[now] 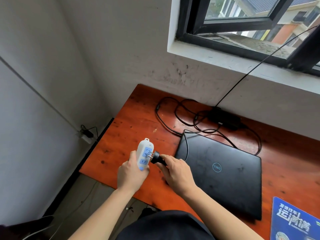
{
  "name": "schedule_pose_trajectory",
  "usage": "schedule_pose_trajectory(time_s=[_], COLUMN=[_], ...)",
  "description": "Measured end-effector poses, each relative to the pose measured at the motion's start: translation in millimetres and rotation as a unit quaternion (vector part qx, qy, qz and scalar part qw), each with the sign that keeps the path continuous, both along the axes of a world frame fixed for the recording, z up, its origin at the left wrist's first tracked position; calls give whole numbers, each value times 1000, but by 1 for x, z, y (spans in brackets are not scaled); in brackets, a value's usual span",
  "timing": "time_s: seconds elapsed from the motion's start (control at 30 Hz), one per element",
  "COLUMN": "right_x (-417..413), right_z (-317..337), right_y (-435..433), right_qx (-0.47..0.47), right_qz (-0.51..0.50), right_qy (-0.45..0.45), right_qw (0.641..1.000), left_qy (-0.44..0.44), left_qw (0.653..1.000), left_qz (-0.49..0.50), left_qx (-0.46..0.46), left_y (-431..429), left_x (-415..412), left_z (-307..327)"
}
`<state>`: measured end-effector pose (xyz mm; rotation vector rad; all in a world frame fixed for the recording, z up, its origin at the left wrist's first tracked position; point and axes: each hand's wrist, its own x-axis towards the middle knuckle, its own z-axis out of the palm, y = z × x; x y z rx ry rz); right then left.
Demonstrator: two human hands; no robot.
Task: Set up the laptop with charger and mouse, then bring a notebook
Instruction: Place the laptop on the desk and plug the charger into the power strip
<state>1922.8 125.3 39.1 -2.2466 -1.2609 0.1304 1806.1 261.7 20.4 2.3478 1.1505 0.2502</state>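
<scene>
**Plug held at the power strip, left of the closed laptop**

The desk is red-brown wood, set against the wall under a window. On it lies the laptop, black and closed, lid up. Its long axis runs from far left to near right, and its logo faces you upside down. At the near right edge lies a blue printed pad, partly cut off by the frame.

Beyond the laptop, close to the wall, rests the charger brick. Its long axis runs roughly left to right. The charger cable loops over the desk on the far side of the laptop. One run crosses the lid's far left corner and leads toward your right hand.

Your left hand is wrapped round the near end of the power strip, thumb on its left side. The strip is white with blue sockets. Its long axis runs near to far, leaning slightly right, with the hanging loop at the far end. You hold it over the desk's left part, just left of the laptop.

Your right hand grips the black plug, fingers curled round its body. The plug's axis runs left to right. Its metal prongs point left at the far blue socket and stand mostly bare at its face.
</scene>
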Motion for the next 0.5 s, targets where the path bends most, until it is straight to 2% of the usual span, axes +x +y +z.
schedule_pose_trajectory(time_s=[0.2,0.5], right_x=[-1,4], right_z=[5,31], right_y=[-7,2], right_qx=[-24,-112], right_qz=[14,46], right_qy=[-4,-69], right_qw=[1000,990], left_qy=[5,35], left_qw=[1000,996], left_qz=[-9,-55], left_qx=[14,67], left_y=[-5,-8], left_x=[-8,-3], left_z=[1,15])
